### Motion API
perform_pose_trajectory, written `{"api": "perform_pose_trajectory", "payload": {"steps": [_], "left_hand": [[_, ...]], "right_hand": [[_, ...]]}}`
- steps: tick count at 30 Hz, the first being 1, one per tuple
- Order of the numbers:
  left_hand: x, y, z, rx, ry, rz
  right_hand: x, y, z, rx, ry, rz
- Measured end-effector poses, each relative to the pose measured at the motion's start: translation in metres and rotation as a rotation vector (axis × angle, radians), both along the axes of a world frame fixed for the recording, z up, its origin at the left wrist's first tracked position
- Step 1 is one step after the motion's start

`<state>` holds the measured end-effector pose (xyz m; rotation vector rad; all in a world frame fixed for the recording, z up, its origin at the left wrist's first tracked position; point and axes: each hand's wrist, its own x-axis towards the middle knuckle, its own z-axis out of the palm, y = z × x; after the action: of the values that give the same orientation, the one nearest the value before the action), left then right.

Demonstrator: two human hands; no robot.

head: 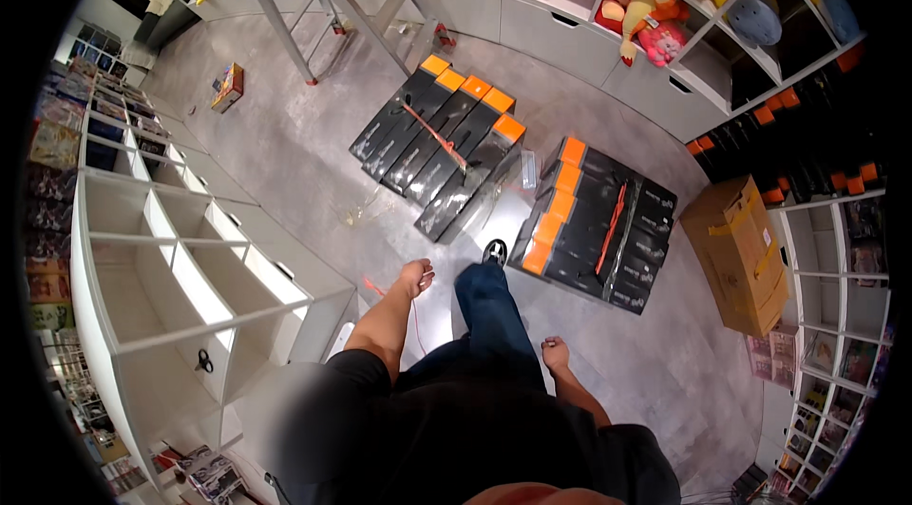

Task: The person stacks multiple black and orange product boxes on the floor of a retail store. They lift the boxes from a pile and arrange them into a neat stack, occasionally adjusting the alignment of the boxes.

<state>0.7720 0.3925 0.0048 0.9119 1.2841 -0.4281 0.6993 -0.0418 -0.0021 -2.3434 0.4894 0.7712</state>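
Note:
My left hand hangs over the floor with its fingers curled. A thin red string shows beside that wrist; whether the fingers hold it cannot be told. My right hand is loosely closed beside my right leg, with nothing clearly in it. Ahead of me lies a bundle of black boxes with orange ends, tied across with orange-red cord. To its right is another bundle of similar boxes, also bound with red cord. My shoe stands between the two bundles.
A white cubby shelf stands close on my left, with black scissors inside. An aluminium stepladder is beyond the boxes. A large cardboard carton sits at right. Plush toys fill the far shelves. A small box lies on the floor.

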Motion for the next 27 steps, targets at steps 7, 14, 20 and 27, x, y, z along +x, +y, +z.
{"api": "perform_pose_trajectory", "payload": {"steps": [7, 14, 20, 27], "left_hand": [[0.191, 0.044, -0.146, 0.114, -0.204, -0.121], [0.365, 0.069, -0.19, 0.014, -0.392, 0.395], [0.335, 0.066, -0.146, -0.006, -0.448, 0.555], [0.311, 0.085, -0.039, 0.021, -0.276, 0.567]], "right_hand": [[0.038, -0.009, -0.051, 0.111, 0.334, -0.298], [0.086, 0.015, -0.016, 0.22, 0.429, -0.381], [0.104, 0.019, -0.009, 0.127, 0.545, -0.308], [0.121, 0.032, -0.013, 0.275, 0.463, -0.347]]}}
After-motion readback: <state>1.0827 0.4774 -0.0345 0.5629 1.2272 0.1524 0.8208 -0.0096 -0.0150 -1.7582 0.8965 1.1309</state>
